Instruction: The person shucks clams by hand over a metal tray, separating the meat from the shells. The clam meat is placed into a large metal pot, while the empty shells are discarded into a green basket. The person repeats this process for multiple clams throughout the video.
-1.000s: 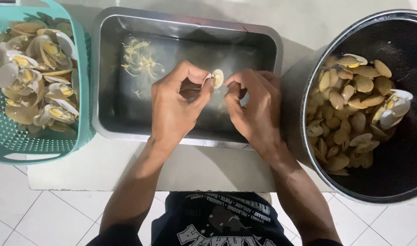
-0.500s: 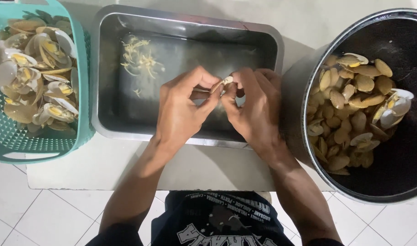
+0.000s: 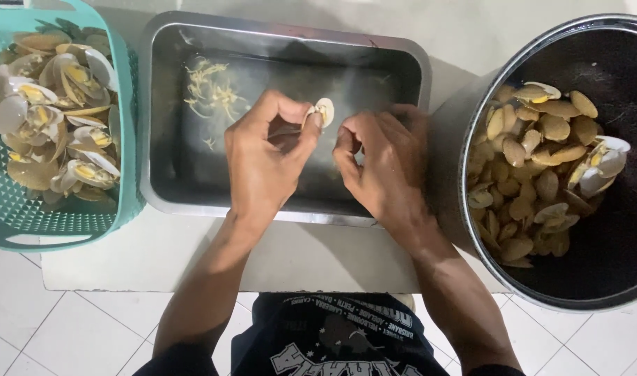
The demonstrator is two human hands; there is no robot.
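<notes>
My left hand point(image 3: 266, 157) pinches a small pale clam shell point(image 3: 323, 111) between thumb and fingertips, over the steel tray point(image 3: 283, 31). My right hand point(image 3: 381, 163) is right beside it, fingers curled close to the shell; whether it touches the shell I cannot tell. Both hands hover above the tray's middle. A small heap of yellowish clam meat point(image 3: 210, 94) lies in the tray's far left part.
A teal plastic basket point(image 3: 26, 223) at the left holds several opened clams with yellow meat. A large black pot point(image 3: 611, 271) at the right holds several closed tan clams and a few opened ones. All stand on a pale slab over white floor tiles.
The hands, pressed together on the shell half a second ago, have drawn slightly apart. The shell now sits at my left fingertips.
</notes>
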